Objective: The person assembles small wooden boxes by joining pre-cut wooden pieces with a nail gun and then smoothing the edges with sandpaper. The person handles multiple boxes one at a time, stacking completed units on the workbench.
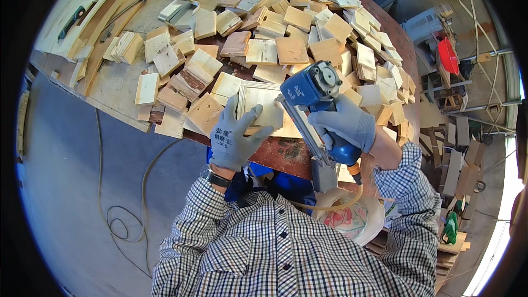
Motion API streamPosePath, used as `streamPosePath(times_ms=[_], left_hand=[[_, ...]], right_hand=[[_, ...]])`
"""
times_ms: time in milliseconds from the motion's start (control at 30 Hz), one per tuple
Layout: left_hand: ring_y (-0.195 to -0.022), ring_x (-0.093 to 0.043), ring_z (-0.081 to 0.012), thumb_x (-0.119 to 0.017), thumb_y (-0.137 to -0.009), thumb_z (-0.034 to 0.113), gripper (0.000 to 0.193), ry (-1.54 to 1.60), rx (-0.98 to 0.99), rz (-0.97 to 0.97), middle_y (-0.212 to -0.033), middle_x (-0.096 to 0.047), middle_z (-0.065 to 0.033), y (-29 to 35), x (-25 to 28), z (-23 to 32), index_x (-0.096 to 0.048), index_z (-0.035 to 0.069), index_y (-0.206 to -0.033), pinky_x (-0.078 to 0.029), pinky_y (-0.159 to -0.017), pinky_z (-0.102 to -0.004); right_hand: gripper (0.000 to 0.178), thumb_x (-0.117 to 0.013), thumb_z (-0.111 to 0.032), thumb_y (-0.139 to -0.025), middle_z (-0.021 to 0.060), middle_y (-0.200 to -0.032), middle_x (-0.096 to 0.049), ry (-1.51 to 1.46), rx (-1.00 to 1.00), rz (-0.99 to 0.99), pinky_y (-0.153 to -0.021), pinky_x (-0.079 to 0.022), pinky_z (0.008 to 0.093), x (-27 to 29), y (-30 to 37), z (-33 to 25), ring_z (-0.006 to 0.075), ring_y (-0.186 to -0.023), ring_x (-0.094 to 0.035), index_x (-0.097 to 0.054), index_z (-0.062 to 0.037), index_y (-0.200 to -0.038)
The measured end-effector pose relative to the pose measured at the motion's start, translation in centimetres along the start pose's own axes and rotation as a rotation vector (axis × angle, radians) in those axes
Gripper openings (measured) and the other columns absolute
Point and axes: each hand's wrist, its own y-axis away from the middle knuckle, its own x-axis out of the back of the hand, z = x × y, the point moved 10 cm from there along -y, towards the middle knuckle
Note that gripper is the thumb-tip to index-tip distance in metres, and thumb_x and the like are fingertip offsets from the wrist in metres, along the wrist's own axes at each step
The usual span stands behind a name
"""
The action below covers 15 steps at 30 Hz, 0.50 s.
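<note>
My left hand (pixel 234 136), in a grey work glove, grips the near left side of a small square wooden box (pixel 254 94) with raised edges. The box sits at the near edge of a heaped pile of wooden pieces. In my gloved right hand (pixel 349 124) is a blue air nail gun (pixel 308 89), my fingers wrapped round its handle. Its nose reaches the box's right side; I cannot tell whether they touch. An air hose (pixel 352 201) runs from the gun's handle end.
The many loose wooden blocks (pixel 291 50) cover the dark red tabletop (pixel 283 154). Long boards (pixel 99 16) and hand tools lie at the far left. A white sack (pixel 366 217) stands below the table edge. A cable (pixel 144 198) coils on the floor, and stacked wood (pixel 459 159) is at right.
</note>
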Motion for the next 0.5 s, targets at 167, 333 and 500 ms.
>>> streamPosePath(times_ms=[167,333,500], left_hand=[[-0.115,-0.069,-0.0409,-0.090,-0.081,0.046,0.052,0.012,-0.009,0.083,-0.139,-0.061,-0.0228,0.2,-0.4,-0.7,-0.081,0.017,-0.122,-0.058,-0.097,-0.0433],[-0.119,-0.067,-0.0392,-0.085,-0.086,0.056,0.075,-0.022,-0.056,0.107,-0.138,-0.062,-0.0232,0.1,-0.6,-0.8,-0.067,0.009,-0.141,-0.057,-0.098,-0.0433],[-0.118,-0.066,-0.0382,-0.079,-0.090,0.063,0.107,0.103,0.063,0.113,-0.135,-0.061,-0.0246,0.6,-1.0,-2.4,-0.037,-0.007,-0.159,-0.057,-0.097,-0.0448]], right_hand=[[0.027,-0.072,-0.025,-0.095,0.0018,-0.069,-0.064,0.012,-0.126,-0.050,-0.048,-0.052,0.0243,0.6,-0.7,-0.4,0.0091,-0.051,-0.062,-0.065,-0.0026,-0.109],[0.032,-0.075,-0.021,-0.093,0.0029,-0.073,-0.064,-0.068,-0.173,-0.112,-0.047,-0.052,0.0241,1.2,-1.7,1.0,0.0093,-0.052,-0.061,-0.066,-0.0009,-0.115],[0.030,-0.074,-0.020,-0.092,0.0029,-0.073,-0.064,0.030,-0.171,-0.053,-0.047,-0.052,0.0239,0.8,-0.8,-0.2,0.0091,-0.052,-0.061,-0.066,-0.0013,-0.114]])
